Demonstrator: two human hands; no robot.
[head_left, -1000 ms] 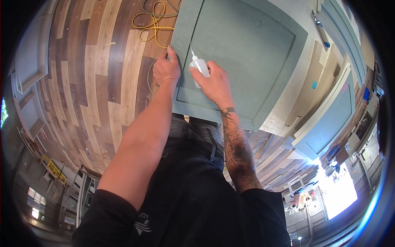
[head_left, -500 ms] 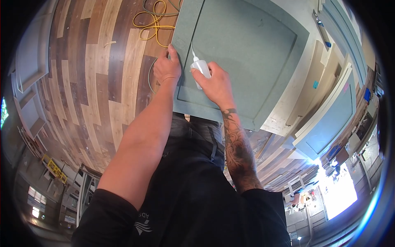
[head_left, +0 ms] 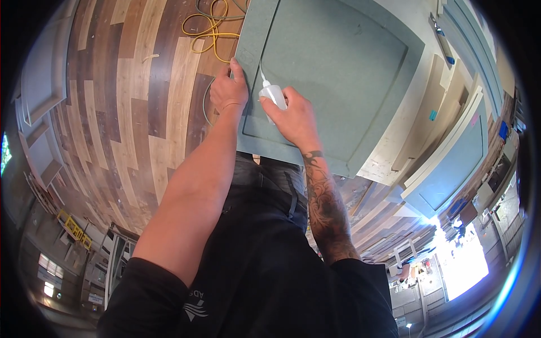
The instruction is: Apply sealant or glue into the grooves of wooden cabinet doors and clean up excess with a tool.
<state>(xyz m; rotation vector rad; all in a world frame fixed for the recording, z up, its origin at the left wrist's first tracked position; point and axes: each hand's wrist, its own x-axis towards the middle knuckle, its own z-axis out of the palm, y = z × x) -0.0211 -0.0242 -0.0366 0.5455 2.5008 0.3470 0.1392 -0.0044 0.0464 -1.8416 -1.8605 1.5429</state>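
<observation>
A grey-green cabinet door [head_left: 329, 62] with a recessed centre panel lies flat in front of me. My right hand [head_left: 293, 115] is wrapped round a white translucent squeeze bottle [head_left: 274, 97], tilted over the door. Its thin nozzle points away from me, down along the groove at the left side of the recess. At the door's left edge, my left hand [head_left: 230, 90] grips the rim. Some of its fingers are curled and partly hidden.
A yellow cord [head_left: 213, 32] lies looped beyond the left edge, on a wood-plank floor [head_left: 129, 107]. To the right are a pale work surface [head_left: 389, 152], a blue-handled tool [head_left: 442, 42] and more panels [head_left: 451, 169]. Grey frames [head_left: 42, 73] stand at far left.
My right hand and the bottle have shifted slightly toward me and to the left, the nozzle moving back along the groove. The left hand stays on the door's edge.
</observation>
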